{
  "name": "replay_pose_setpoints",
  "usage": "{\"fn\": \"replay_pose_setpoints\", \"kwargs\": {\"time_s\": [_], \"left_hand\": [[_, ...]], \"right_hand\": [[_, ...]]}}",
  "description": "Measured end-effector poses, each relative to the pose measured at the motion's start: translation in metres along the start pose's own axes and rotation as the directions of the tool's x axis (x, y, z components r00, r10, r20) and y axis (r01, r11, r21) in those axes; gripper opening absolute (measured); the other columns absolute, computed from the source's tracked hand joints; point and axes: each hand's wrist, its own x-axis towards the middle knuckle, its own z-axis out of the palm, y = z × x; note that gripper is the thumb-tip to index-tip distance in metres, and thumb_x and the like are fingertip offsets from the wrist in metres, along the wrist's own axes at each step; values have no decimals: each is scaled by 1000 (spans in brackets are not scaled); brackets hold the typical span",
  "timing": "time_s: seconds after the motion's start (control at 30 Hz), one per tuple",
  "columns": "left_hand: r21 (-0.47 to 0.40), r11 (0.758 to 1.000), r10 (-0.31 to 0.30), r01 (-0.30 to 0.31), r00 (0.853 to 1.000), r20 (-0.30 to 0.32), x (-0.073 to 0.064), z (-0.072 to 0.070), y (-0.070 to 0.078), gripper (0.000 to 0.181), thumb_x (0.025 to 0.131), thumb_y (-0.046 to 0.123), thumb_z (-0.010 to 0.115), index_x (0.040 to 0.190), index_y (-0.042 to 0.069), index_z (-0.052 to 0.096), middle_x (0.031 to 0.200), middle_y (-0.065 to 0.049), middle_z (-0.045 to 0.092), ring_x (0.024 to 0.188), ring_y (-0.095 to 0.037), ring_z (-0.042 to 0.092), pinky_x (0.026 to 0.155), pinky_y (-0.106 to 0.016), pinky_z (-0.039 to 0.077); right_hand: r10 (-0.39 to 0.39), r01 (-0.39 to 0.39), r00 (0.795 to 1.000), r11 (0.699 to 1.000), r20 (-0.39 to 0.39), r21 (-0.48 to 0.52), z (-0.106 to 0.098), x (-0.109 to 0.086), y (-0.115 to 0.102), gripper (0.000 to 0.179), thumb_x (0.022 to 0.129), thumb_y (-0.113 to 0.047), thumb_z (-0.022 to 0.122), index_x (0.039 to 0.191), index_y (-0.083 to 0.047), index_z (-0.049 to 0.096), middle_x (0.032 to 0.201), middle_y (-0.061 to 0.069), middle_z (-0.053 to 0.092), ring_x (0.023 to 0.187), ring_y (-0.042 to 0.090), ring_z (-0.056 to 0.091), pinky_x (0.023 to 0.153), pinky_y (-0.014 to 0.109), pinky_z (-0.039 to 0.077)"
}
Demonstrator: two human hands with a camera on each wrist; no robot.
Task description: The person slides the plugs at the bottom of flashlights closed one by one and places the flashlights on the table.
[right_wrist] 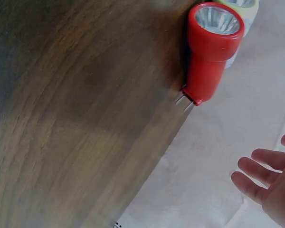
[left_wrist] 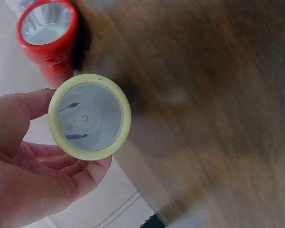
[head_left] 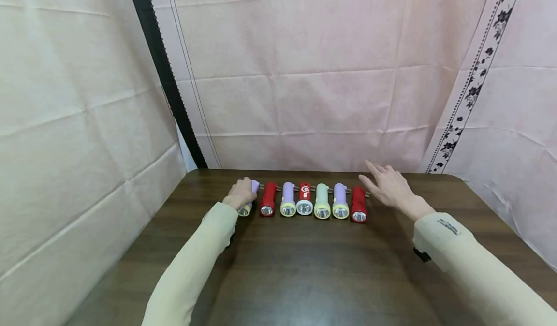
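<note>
Several flashlights lie side by side in a row near the table's far edge, lenses toward me. At the row's left end my left hand [head_left: 241, 193] grips a purple flashlight with a pale yellow rim [left_wrist: 90, 117], thumb on one side and fingers on the other. Beside it is a red flashlight [head_left: 268, 199]. Further right come a purple one [head_left: 288, 198], a red one with a white emblem [head_left: 305, 199], a mint green one [head_left: 322, 200] and another purple one [head_left: 340, 199]. Past the last red flashlight [head_left: 359, 204], my right hand [head_left: 388, 185] hovers with fingers spread, touching nothing.
Dark wood-grain table [head_left: 296, 273] spreads in front of the row. Pale cloth curtains [head_left: 304, 74] hang behind it and at the left side. Two thin metal prongs [right_wrist: 184, 102] jut from the tail of the rightmost red flashlight.
</note>
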Motion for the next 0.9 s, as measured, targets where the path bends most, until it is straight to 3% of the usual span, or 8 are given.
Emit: {"fn": "replay_pose_setpoints", "kwargs": {"time_s": [0.2, 0.4, 0.9], "left_hand": [[-54, 996, 76, -77, 997, -20, -10, -14, 7, 40, 83, 16, 63, 115, -4, 50, 98, -20, 62, 80, -29, 64, 67, -37, 53], [-75, 989, 125, -128, 991, -49, -15, -22, 14, 40, 81, 18, 65, 113, -2, 51, 95, -19, 63, 74, -25, 64, 61, -31, 52], [-82, 977, 192, -195, 980, -46, -35, -29, 44, 44, 82, 21, 69, 116, -1, 53, 98, -16, 64, 79, -26, 65, 67, -36, 55]], "right_hand": [[-32, 34, 998, 999, -52, 39, -6, -2, -3, 58, 100, -40, 45, 145, -3, 39, 128, 30, 58, 113, 46, 54, 91, 61, 42], [-47, 52, 997, 994, -56, 93, -12, -2, -10, 55, 101, -34, 45, 145, -1, 39, 124, 30, 60, 113, 45, 54, 93, 58, 44], [-84, 84, 996, 985, -8, 151, -18, 1, -42, 55, 101, -37, 46, 147, -7, 36, 128, 26, 58, 118, 42, 55, 92, 59, 45]]}}
